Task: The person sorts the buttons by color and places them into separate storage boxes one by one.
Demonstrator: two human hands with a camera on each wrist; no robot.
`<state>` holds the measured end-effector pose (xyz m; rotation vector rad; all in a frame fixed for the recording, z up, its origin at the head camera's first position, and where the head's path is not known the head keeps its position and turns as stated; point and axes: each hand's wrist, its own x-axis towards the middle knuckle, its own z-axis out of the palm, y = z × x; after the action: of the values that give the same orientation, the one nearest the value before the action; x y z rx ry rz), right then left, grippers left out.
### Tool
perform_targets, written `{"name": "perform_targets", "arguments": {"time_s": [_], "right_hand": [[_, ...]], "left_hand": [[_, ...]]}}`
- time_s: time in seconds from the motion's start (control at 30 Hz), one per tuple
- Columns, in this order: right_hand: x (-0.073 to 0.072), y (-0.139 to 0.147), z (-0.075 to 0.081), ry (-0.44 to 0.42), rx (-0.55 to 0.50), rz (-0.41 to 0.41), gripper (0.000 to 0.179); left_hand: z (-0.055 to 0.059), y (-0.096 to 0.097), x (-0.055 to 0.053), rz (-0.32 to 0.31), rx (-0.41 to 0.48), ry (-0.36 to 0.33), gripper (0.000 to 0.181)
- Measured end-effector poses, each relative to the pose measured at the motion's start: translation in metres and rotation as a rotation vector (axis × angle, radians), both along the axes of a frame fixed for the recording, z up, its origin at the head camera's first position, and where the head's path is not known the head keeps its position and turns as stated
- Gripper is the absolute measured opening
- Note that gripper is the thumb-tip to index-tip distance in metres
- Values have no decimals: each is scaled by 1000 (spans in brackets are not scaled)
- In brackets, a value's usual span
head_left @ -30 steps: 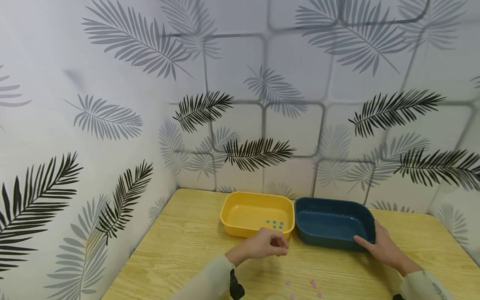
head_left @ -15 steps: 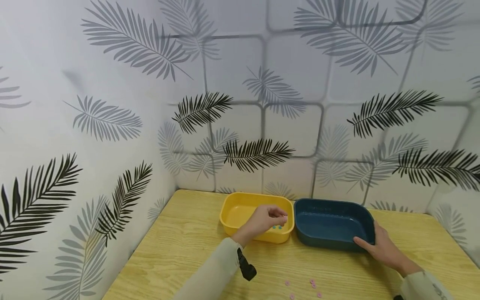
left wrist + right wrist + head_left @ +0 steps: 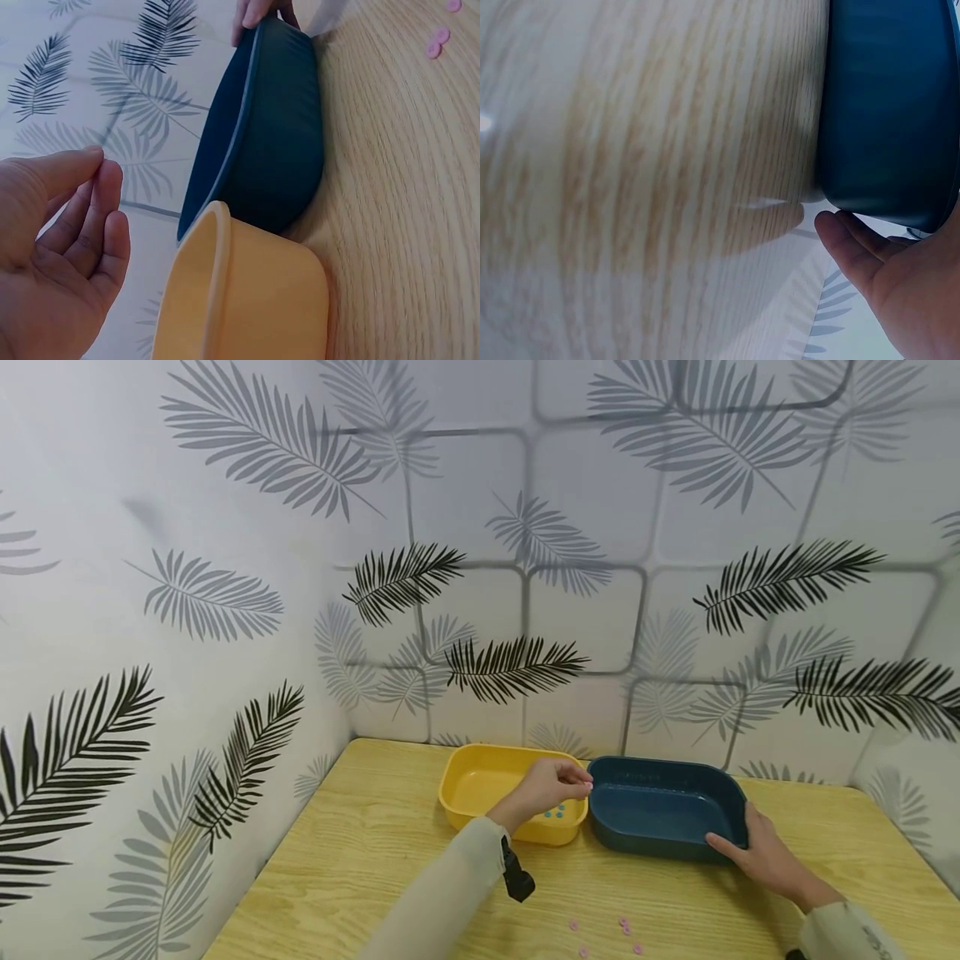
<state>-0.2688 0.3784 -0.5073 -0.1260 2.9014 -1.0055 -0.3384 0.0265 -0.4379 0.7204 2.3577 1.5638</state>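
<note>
My left hand (image 3: 547,785) hovers over the right end of the yellow basin (image 3: 461,814), its fingertips by the rim where the two basins meet. Thumb and index finger pinch a small pink ring (image 3: 590,785), mostly hidden; in the left wrist view the hand (image 3: 67,247) shows the pinch from the palm side. Beside the yellow basin stands the dark blue basin (image 3: 660,843). My right hand (image 3: 768,856) grips its right end, thumb on the front rim, fingers round the outside. A few small blue rings (image 3: 560,808) lie in the yellow basin, partly covered by my left hand.
Several pink rings (image 3: 626,929) lie loose on the wooden table (image 3: 360,860) near its front. A leaf-patterned wall (image 3: 495,610) rises right behind the basins, and another stands to the left.
My left hand has moved up from in front of the yellow basin, then right over it toward the blue basin, with the pink ring in its pinch. The right hand keeps its grip.
</note>
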Motion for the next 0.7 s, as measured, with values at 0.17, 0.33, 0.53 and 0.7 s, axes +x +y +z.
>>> {"name": "perform_targets", "arguments": {"time_s": [0.17,0.33,0.53,0.7], "right_hand": [[-1,2,0,-16,3,1,106],[-2,3,0,-21,18,0,106],[-2,3,-1,-20,34,-5,107],[-2,3,-2,-14,28,-3,107]], "left_hand": [[-6,11,-6,23,-24,2,12],[-10,19,-8,45,-51,11,11],[-10,29,-10,64,-79,-1,9],[-14,35,-14,87,-83,-18,6]]}}
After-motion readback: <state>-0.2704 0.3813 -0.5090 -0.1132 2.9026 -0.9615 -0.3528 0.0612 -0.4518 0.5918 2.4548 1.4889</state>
